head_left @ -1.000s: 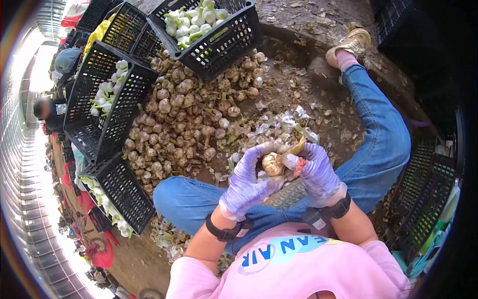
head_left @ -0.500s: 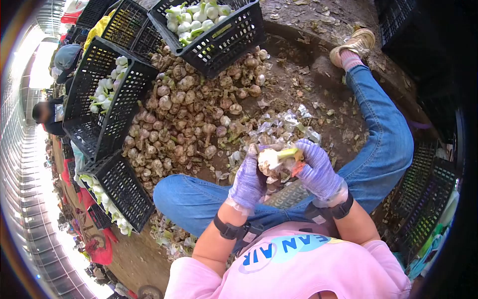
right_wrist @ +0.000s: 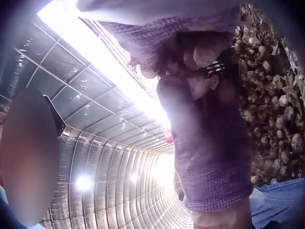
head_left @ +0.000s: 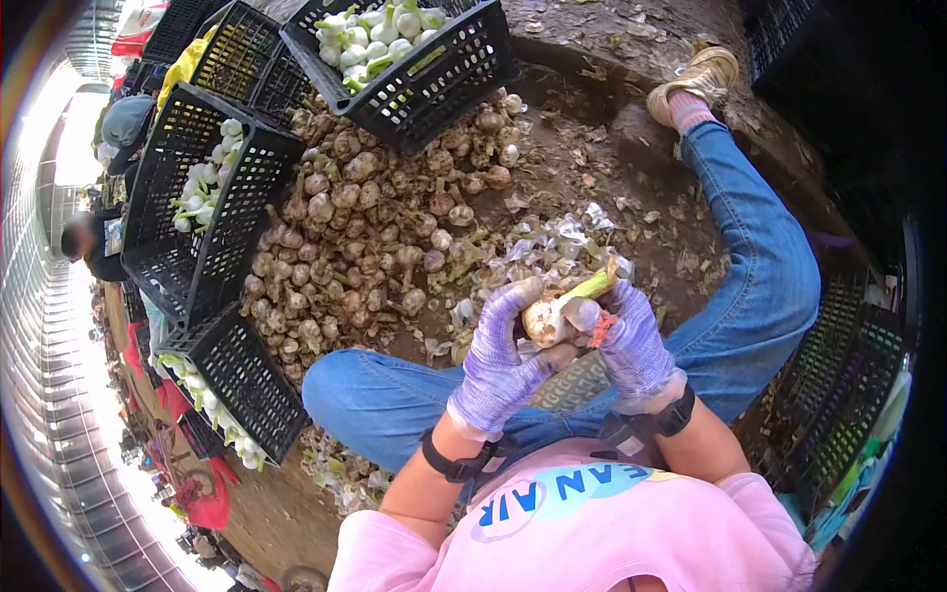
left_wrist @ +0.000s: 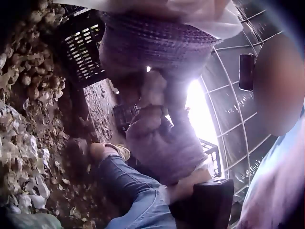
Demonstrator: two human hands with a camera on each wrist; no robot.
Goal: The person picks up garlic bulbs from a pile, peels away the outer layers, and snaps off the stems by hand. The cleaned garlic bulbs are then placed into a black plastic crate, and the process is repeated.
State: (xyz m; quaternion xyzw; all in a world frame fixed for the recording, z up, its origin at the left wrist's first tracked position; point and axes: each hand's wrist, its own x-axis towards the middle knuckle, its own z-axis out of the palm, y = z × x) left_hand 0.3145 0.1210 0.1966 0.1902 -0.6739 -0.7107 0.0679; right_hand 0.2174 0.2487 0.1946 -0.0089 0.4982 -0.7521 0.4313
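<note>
In the head view a garlic bulb (head_left: 545, 322) with a green stem (head_left: 592, 286) lies between two hands in purple knit gloves over the lap. The left hand (head_left: 496, 360) curls its fingers and thumb round the bulb's left side. At the stem side, the right hand (head_left: 631, 340) grips with bent fingers, an orange-red patch (head_left: 603, 328) showing near its fingertips. Both wrist views are dark: the left hand (left_wrist: 152, 52) and right hand (left_wrist: 164, 143) meet in the left one, while the right one shows the right hand (right_wrist: 205, 38) facing the other glove (right_wrist: 205, 143).
Soiled garlic bulbs (head_left: 335, 237) are heaped on the ground ahead, beside peeled skins (head_left: 552, 247). Black crates (head_left: 424, 89) with white bulbs (head_left: 380, 39) stand at the front and left. A bent leg in jeans (head_left: 750, 257) extends at the right. Other people sit at far left.
The bulb has turned in the hands, its green stem now pointing up and right. The left fingers, drawn back half a second ago, are spread round the bulb again.
</note>
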